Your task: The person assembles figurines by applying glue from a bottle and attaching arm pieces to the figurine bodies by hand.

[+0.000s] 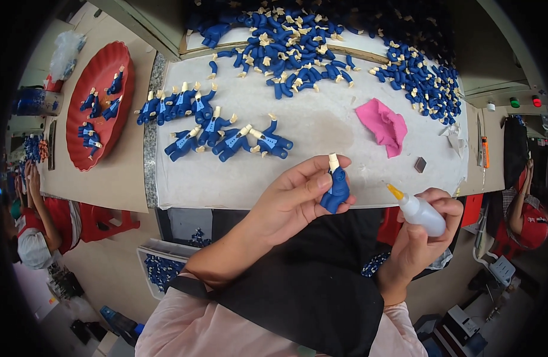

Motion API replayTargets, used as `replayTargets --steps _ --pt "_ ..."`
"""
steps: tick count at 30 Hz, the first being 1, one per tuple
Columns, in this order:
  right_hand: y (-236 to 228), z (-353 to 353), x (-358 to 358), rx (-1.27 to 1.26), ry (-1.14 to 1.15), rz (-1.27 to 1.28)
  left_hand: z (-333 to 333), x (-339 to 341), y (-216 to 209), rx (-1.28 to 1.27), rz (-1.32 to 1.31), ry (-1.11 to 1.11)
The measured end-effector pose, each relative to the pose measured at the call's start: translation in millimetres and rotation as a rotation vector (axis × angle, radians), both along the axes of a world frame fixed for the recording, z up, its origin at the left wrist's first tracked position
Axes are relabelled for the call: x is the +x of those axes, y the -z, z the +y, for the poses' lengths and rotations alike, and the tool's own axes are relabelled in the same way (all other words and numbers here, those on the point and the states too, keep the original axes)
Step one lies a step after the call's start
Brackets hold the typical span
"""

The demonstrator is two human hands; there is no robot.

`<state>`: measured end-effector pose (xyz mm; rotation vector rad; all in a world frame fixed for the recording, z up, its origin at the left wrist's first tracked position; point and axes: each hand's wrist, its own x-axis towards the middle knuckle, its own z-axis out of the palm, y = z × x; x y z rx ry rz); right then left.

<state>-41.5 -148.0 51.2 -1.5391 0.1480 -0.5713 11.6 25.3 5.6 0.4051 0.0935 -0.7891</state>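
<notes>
Between the thumb and fingers of my left hand (297, 193) is a blue figurine body (335, 189) with a cream neck, held upright just off the table's front edge; I see no arms on it. My right hand (422, 238) is closed around a white glue bottle (424, 215). The bottle's yellow nozzle points up and left toward the figurine body, apart from it. Farther left on the white table covering (321, 128) lie several blue figurine bodies with arms (214, 128), headless, in two loose rows.
Loose blue arms with cream hands (286, 53) are heaped at the back, with another heap (419, 80) at back right. A pink cloth (382, 126) and a small dark block (420, 165) lie right of centre. A red fluted tray (74, 134) at left holds several figurines. Co-workers sit on both sides.
</notes>
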Motion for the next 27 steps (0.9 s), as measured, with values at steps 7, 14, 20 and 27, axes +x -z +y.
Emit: replayTargets --steps 7,14,20,27 --pt "-1.6 11.1 1.9 -0.271 -0.057 -0.202 1.0 -2.0 0.5 -0.064 0.021 0.042" --pt "-9.1 12.6 -0.8 -0.426 -0.228 -0.203 1.8 -2.1 -2.6 -0.002 -0.023 0.047" --pt "-6.1 16.9 -0.5 -0.528 -0.171 -0.197 0.9 -3.4 -4.5 0.031 -0.035 0.044" --pt "-3.2 17.5 0.1 -0.500 -0.181 -0.215 0.2 -3.7 -4.5 0.052 -0.038 0.034"
